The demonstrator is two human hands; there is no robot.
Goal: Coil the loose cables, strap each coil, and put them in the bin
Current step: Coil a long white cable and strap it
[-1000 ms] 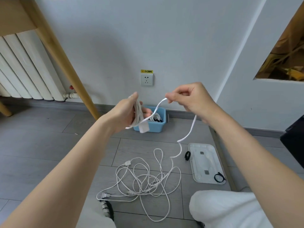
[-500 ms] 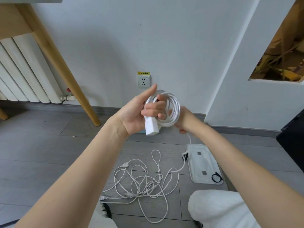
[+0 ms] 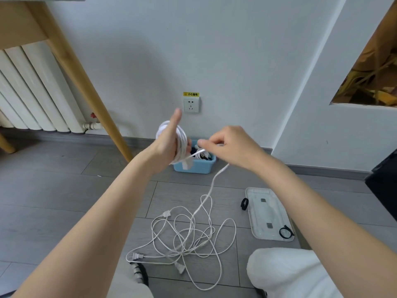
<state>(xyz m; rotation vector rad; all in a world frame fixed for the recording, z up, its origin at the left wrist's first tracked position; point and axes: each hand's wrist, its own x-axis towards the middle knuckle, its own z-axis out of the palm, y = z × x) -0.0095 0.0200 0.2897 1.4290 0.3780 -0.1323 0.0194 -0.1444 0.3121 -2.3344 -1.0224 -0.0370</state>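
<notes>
My left hand (image 3: 166,144) holds a white cable coil (image 3: 182,141) wound around its fingers, thumb pointing up, with a white plug block hanging below it. My right hand (image 3: 231,145) pinches the same cable's free length just right of the coil. From there the cable drops to a loose tangle of white cable (image 3: 189,235) on the floor. Behind the hands, by the wall, stands the blue bin (image 3: 193,167) with coiled cables inside. Black straps (image 3: 244,204) (image 3: 285,231) lie at a white tray (image 3: 268,214).
A wooden table leg (image 3: 86,82) slants down at the left in front of a white radiator (image 3: 32,93). A wall socket (image 3: 191,104) sits above the bin. My knees in light trousers (image 3: 285,274) are at the bottom edge. A dark object (image 3: 384,179) stands at right.
My right hand has come off the coil and moved right, drawing the cable out. The left hand turned, thumb now pointing up, keeping the coil. The blue bin shows again.
</notes>
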